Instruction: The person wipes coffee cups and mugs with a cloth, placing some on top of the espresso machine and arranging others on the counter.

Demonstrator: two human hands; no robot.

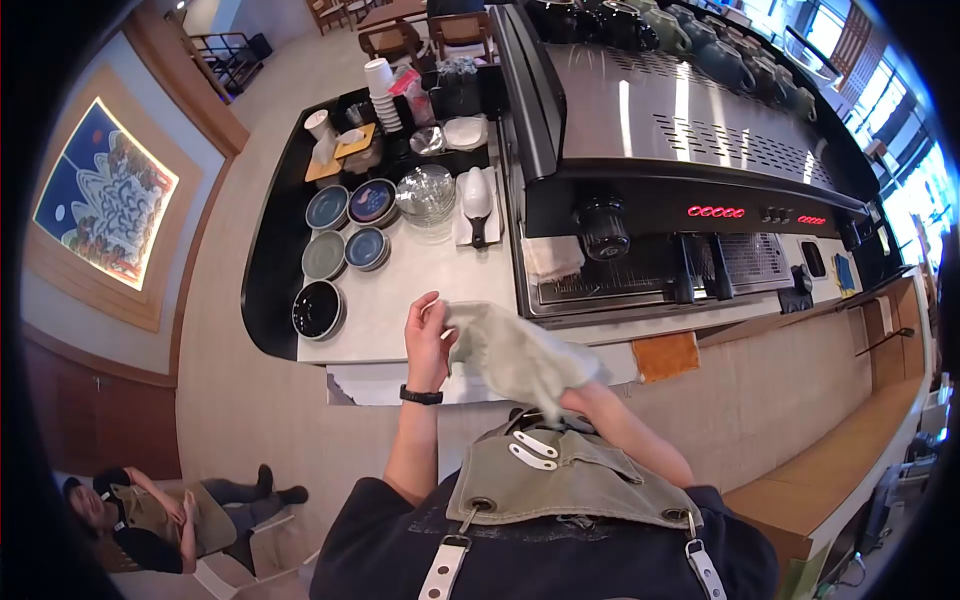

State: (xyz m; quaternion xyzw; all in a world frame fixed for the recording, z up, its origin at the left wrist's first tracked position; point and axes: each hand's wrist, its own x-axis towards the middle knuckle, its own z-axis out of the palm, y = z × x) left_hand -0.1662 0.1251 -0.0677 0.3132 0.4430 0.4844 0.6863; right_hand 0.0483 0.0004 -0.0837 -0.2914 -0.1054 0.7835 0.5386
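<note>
A pale grey-green cloth (515, 352) hangs in the air in front of my apron, over the counter's front edge. My left hand (428, 335), with a black band at the wrist, has its fingers bent at the cloth's left end. At the cloth's right end is my right hand (582, 393), its fingers covered by the fabric. Beyond my hands lies the white counter (430, 290), with stacked blue plates (367, 248), a black bowl (318, 309) and a glass bowl stack (426, 195) on it.
An espresso machine (690, 190) fills the counter's right part, with cups on top. A white scoop (477, 195) rests on a tray near its left side. An orange cloth (666, 356) hangs at the front edge. A seated person (170, 515) is at the lower left.
</note>
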